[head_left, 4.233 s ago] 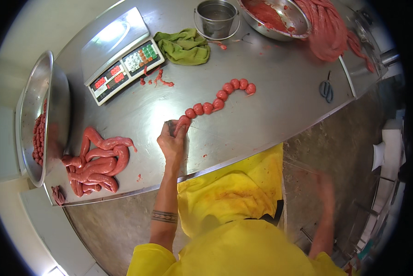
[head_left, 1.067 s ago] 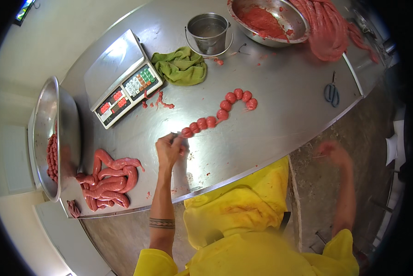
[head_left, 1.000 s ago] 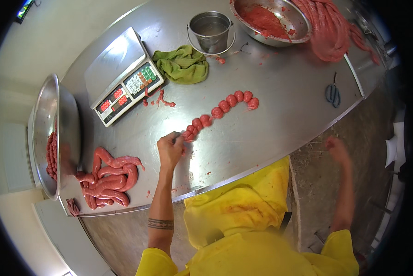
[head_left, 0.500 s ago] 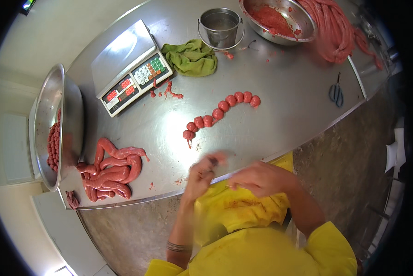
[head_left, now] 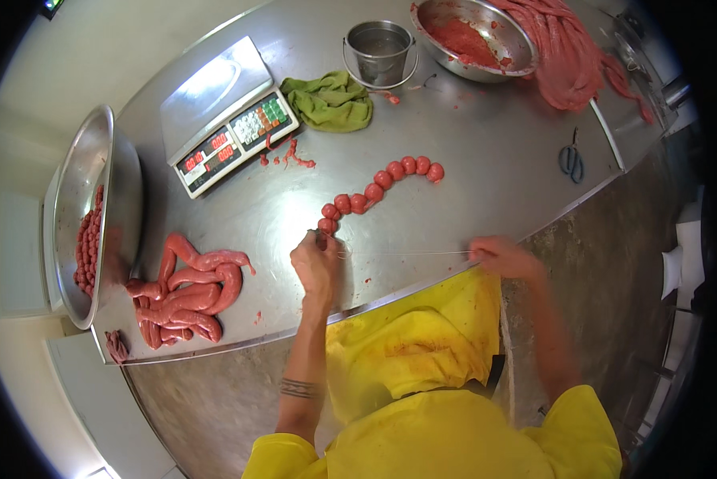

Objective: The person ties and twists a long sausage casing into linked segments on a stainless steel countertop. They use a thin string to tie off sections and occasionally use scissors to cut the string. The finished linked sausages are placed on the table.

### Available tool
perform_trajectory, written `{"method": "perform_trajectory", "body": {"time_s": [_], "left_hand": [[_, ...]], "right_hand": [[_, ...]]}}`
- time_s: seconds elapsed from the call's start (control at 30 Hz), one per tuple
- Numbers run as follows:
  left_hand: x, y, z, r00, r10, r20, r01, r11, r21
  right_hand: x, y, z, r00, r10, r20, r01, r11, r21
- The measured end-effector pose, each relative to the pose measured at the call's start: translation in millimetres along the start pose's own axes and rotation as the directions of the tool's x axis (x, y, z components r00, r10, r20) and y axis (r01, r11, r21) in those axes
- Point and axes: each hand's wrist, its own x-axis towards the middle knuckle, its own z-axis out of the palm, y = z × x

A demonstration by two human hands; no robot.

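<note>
A curved chain of tied red sausage balls (head_left: 394,171) lies on the steel table (head_left: 490,184). At its near-left end my left hand (head_left: 315,259) is closed on the string and the last link, with something small and dark at the fingertips. A thin white string (head_left: 406,254) stretches taut from there to my right hand (head_left: 494,255), which is closed on it near the table's front edge. To the left of my left hand lies a heap of untied red sausage (head_left: 199,295).
Large steel basin with small tied links (head_left: 127,199) at left; scale (head_left: 215,80) with red displays; green cloth (head_left: 330,100); bucket (head_left: 378,72); bowl of red mince (head_left: 470,40); pile of pink casings (head_left: 566,72); scissors (head_left: 570,164); small meat scrap (head_left: 116,345) at the front-left corner.
Half a second ago both hands were together at the front edge. My left hand has moved up to the chain's end, my right hand up and rightward, drawing the string out.
</note>
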Motion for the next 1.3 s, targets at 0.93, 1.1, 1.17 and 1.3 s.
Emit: {"method": "perform_trajectory", "body": {"time_s": [0.93, 1.1, 1.17, 1.3], "left_hand": [[168, 27, -27, 0.961, 0.24, 0.139, -0.126, 0.825, -0.551], [280, 177, 44, 0.884, 0.454, 0.107, -0.393, 0.848, -0.356], [318, 218, 65, 0.799, 0.582, 0.15, -0.561, 0.812, -0.162], [371, 245, 116, 0.785, 0.294, 0.545, -0.525, 0.784, 0.333]], "right_hand": [[80, 28, -35, 0.814, -0.23, -0.533, 0.33, 0.939, 0.099], [181, -50, 6, 0.822, -0.315, -0.475, 0.099, 0.9, -0.424], [173, -48, -9, 0.809, -0.324, -0.49, 0.078, 0.886, -0.457], [129, 2, -74, 0.788, -0.199, -0.583, -0.013, 0.941, -0.339]]}}
